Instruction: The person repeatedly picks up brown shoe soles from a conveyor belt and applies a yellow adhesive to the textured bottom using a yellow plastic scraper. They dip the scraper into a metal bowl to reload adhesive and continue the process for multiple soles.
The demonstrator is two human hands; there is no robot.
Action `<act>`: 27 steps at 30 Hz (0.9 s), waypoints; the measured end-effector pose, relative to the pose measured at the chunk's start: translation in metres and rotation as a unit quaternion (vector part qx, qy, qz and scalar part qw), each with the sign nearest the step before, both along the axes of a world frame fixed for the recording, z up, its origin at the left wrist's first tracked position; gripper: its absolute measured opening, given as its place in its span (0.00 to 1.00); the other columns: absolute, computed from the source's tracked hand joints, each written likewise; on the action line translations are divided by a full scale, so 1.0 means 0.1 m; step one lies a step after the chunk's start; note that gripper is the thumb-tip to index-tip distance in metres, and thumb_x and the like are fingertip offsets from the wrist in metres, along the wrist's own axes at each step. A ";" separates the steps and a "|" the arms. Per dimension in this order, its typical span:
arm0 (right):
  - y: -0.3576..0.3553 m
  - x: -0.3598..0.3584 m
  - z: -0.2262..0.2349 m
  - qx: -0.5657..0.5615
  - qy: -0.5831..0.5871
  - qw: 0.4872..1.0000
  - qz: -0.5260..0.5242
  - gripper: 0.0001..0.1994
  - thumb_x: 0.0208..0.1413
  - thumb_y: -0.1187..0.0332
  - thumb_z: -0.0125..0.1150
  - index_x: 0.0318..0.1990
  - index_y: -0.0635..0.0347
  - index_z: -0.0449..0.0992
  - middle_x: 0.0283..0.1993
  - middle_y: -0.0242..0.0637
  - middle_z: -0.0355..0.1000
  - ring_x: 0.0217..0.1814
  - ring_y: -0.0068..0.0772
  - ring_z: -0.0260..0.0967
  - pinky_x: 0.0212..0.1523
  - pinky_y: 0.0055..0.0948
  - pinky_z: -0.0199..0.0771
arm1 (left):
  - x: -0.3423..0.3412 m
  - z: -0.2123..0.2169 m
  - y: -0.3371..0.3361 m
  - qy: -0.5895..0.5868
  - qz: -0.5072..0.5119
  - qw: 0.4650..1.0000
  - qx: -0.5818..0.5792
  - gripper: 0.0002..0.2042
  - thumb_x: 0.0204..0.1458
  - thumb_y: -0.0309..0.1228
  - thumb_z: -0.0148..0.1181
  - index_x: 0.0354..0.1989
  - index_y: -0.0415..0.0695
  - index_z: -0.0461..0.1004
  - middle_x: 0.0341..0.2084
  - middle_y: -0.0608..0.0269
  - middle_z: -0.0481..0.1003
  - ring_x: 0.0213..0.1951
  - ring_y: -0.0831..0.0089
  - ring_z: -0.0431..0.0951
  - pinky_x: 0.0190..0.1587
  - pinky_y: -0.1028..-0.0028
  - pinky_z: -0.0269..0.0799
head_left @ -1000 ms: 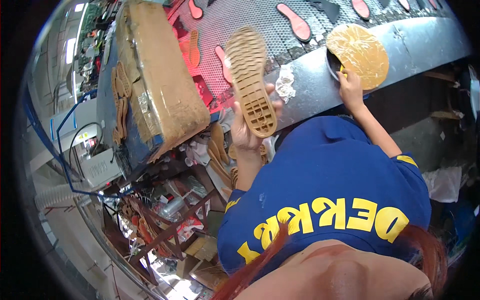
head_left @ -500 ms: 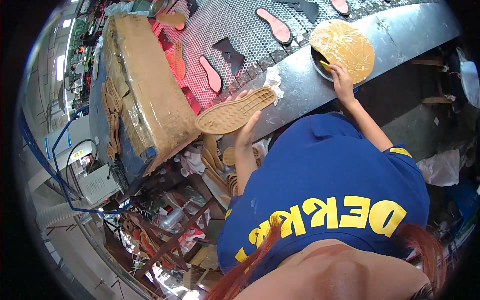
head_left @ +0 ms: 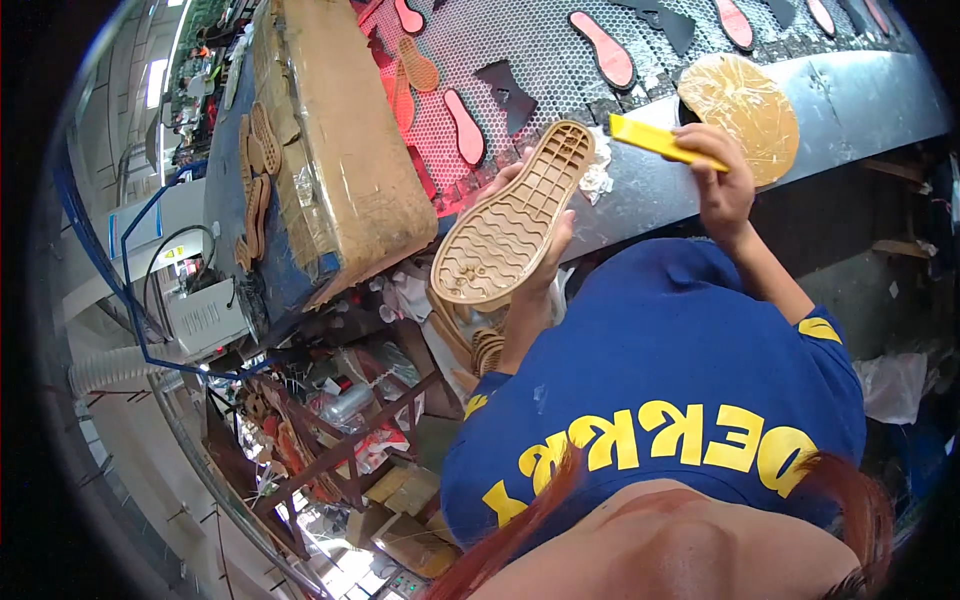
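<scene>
Mid-frame, the left hand grips a tan shoe sole, probably best held steady. To its right, the right hand has its fingers closed around a yellow tool, likely best level. Beyond, at upper right, lies a tan disc.

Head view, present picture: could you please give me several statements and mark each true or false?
1. The left hand holds a tan shoe sole. True.
2. The right hand is empty. False: the right hand holds a yellow tool.
3. The sole's ridged side faces the camera. True.
4. The yellow tool touches the sole. False: a gap shows between them.
5. Pink insoles lie on the mesh surface. True.
6. The cardboard box is right of both hands. False: it is left of them.
</scene>
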State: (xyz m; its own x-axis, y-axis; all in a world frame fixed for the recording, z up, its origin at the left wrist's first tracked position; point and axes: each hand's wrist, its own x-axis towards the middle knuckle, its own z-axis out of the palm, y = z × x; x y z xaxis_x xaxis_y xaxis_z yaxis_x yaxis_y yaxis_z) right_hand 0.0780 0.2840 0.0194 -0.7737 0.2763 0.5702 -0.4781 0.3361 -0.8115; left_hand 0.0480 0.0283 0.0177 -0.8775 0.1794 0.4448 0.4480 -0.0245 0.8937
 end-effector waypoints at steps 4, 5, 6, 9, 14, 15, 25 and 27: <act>-0.18 0.00 0.20 0.017 0.018 0.999 0.044 0.15 0.59 0.62 0.59 0.42 0.67 0.76 0.44 0.46 0.73 0.47 0.41 0.73 0.48 0.33 0.72 | 0.01 0.19 0.07 0.037 -0.028 0.999 -0.022 0.44 0.38 0.17 0.62 0.64 0.46 0.44 0.62 0.46 0.55 0.67 0.53 0.56 0.68 0.57 0.53; -0.21 -0.01 0.21 0.019 0.016 0.999 0.044 0.14 0.59 0.62 0.60 0.42 0.67 0.76 0.44 0.46 0.73 0.47 0.41 0.73 0.48 0.33 0.73 | 0.02 0.21 0.08 0.046 -0.039 0.998 -0.008 0.45 0.39 0.15 0.60 0.66 0.48 0.43 0.63 0.47 0.54 0.66 0.52 0.56 0.67 0.55 0.54; -0.22 -0.02 0.20 0.021 0.013 0.999 0.044 0.14 0.58 0.62 0.60 0.42 0.67 0.76 0.44 0.46 0.73 0.47 0.41 0.73 0.48 0.33 0.73 | 0.03 0.24 0.10 0.054 -0.049 0.997 0.007 0.46 0.39 0.13 0.58 0.67 0.50 0.42 0.63 0.48 0.53 0.66 0.52 0.56 0.67 0.53 0.54; -0.26 -0.04 0.22 0.011 0.018 0.999 0.041 0.14 0.58 0.63 0.61 0.42 0.67 0.76 0.44 0.46 0.73 0.46 0.41 0.73 0.48 0.33 0.73 | 0.07 0.47 0.13 0.040 -0.047 0.995 -0.081 0.43 0.37 0.17 0.61 0.64 0.46 0.44 0.62 0.48 0.55 0.65 0.53 0.57 0.68 0.54 0.51; -0.27 -0.04 0.24 0.014 0.011 0.999 0.048 0.13 0.57 0.64 0.61 0.42 0.67 0.76 0.44 0.46 0.73 0.46 0.42 0.73 0.47 0.33 0.73 | 0.08 0.47 0.15 0.023 -0.061 0.989 -0.135 0.43 0.43 0.36 0.62 0.69 0.53 0.45 0.66 0.56 0.53 0.69 0.68 0.49 0.70 0.65 0.37; -0.27 -0.04 0.25 0.022 0.012 0.999 0.048 0.14 0.57 0.63 0.61 0.42 0.67 0.76 0.44 0.46 0.73 0.46 0.42 0.73 0.47 0.33 0.73 | 0.08 0.52 0.15 0.016 -0.056 0.981 -0.185 0.42 0.43 0.38 0.61 0.69 0.53 0.47 0.66 0.58 0.53 0.69 0.70 0.49 0.70 0.66 0.37; -0.37 0.02 0.36 0.103 0.089 0.987 0.091 0.18 0.53 0.60 0.64 0.44 0.65 0.74 0.44 0.46 0.72 0.43 0.45 0.74 0.41 0.35 0.77 | -0.03 0.54 0.21 0.062 0.009 0.890 -0.451 0.39 0.43 0.43 0.62 0.65 0.54 0.52 0.63 0.60 0.58 0.66 0.73 0.54 0.68 0.67 0.42; -0.41 0.00 0.38 0.119 0.121 0.980 0.101 0.19 0.52 0.59 0.64 0.44 0.66 0.73 0.43 0.47 0.72 0.39 0.45 0.75 0.34 0.34 0.78 | -0.03 0.48 0.29 -0.048 -0.013 0.978 -0.203 0.35 0.46 0.43 0.62 0.62 0.52 0.55 0.62 0.59 0.58 0.65 0.71 0.56 0.67 0.67 0.46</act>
State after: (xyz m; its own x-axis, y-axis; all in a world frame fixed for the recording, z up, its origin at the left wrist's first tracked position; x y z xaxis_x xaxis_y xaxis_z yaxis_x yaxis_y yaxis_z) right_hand 0.0778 0.2429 0.0576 -0.6337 -0.0323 0.7729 -0.7230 0.3801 -0.5769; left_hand 0.0448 0.0569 0.0656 -0.9044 0.3467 0.2487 0.3663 0.3318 0.8693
